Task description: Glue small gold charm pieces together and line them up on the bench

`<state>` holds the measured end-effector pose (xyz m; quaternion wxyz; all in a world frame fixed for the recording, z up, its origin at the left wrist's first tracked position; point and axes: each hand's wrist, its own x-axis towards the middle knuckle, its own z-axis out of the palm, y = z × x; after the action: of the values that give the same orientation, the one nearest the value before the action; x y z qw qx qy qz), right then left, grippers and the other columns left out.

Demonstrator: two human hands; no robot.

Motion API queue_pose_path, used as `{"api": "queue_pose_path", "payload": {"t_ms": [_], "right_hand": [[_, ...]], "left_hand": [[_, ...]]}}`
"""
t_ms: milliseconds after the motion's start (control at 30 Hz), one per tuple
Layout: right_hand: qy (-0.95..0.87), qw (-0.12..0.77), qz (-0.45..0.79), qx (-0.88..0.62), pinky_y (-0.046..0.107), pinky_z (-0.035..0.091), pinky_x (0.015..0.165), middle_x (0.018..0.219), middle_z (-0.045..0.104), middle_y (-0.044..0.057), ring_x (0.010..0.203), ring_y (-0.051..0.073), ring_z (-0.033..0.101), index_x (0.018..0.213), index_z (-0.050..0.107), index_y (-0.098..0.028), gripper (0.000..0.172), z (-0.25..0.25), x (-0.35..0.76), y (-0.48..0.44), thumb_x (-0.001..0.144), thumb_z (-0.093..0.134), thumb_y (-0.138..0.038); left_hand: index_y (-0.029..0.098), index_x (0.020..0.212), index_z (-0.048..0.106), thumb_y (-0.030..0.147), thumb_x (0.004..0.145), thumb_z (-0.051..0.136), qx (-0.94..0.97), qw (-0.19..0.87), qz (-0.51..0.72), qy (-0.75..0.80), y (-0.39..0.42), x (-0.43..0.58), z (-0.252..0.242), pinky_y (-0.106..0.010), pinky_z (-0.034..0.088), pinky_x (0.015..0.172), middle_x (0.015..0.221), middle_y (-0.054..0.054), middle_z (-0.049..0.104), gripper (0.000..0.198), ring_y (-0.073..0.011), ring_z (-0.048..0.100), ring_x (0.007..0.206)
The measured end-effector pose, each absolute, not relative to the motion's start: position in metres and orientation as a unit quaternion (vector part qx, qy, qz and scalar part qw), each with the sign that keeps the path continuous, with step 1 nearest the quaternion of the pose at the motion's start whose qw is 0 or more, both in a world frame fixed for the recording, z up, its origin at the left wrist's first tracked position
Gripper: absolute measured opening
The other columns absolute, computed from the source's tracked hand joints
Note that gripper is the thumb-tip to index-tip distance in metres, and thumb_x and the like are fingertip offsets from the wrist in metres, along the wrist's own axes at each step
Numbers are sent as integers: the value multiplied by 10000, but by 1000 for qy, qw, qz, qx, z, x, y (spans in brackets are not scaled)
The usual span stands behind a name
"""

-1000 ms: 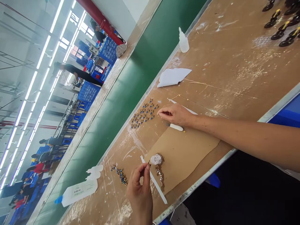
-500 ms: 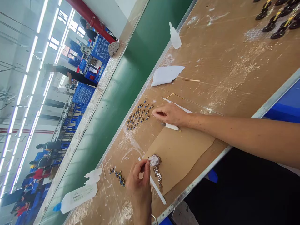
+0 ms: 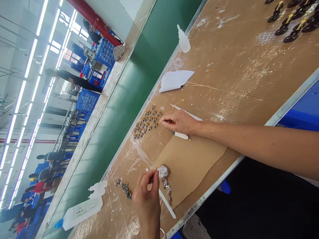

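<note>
My left hand (image 3: 148, 196) is closed in a pinch at the near end of the bench; a small dark tip shows at the fingertips, too tiny to name. Just beyond them sits a small round pot with whitish content (image 3: 163, 171), and beside it lies a crumpled silvery piece (image 3: 166, 186). My right hand (image 3: 180, 121) has its fingers pressed together, and what they hold, if anything, is hidden. It hovers by a group of tiny blue and gold pieces (image 3: 146, 122). Under its wrist lies a white-handled tool (image 3: 181, 135). A heap of similar pieces (image 3: 127, 191) is left of my left hand.
A cardboard sheet (image 3: 194, 162) covers part of the bench. A large bottle with blue cap (image 3: 82, 212) and a small white dropper bottle (image 3: 183, 40) stand along the green strip (image 3: 119, 99). White paper (image 3: 175, 80), thin sticks (image 3: 200, 86) and dark parts with yellow tips (image 3: 294, 31) lie farther off.
The view has shifted slightly. Both hands keep nearly the same pose and place, and nothing on the bench has visibly moved.
</note>
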<state>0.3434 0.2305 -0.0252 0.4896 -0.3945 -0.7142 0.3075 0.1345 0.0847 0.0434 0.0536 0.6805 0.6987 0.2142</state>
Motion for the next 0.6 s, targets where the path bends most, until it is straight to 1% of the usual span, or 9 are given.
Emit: {"api": "queue_pose_path", "payload": {"t_ms": [133,233,333,400,600], "right_hand": [[-709,497,309,-394,225,319,608,642,544,-10,608,96,448,713,600,-161,208,-25,344,229,834,437,-208],[-702,504,311,-396,227,320,601,644,545,-7,596,94,443,712,607,-158,210,-25,344,227,826,444,-225],[-697,507,311,-401,231,327,594,651,562,-5,585,93,443,710,619,-157,207,-24,343,225,811,447,-214],[-699,505,311,-400,234,337,592,643,568,-6,581,95,451,715,628,-158,207,-23,343,223,805,448,-207],[-697,501,308,-411,252,392,602,687,632,2,609,110,522,740,656,-183,200,-23,342,219,810,474,-225]], "left_hand": [[240,741,700,476,731,636,635,58,236,733,71,132,58,-271,462,654,712,-15,670,245,-154,579,617],[218,788,703,529,666,678,519,53,274,808,50,117,58,-283,478,690,773,-28,700,335,-182,624,712],[203,826,700,549,607,712,375,46,326,866,24,97,42,-305,494,749,794,-30,710,411,-208,649,791],[196,834,698,553,584,723,314,58,351,880,8,85,27,-322,495,788,795,-30,709,437,-214,653,812],[178,834,692,533,626,700,244,95,391,882,-18,82,-5,-323,495,809,813,-35,709,412,-207,647,839]]}}
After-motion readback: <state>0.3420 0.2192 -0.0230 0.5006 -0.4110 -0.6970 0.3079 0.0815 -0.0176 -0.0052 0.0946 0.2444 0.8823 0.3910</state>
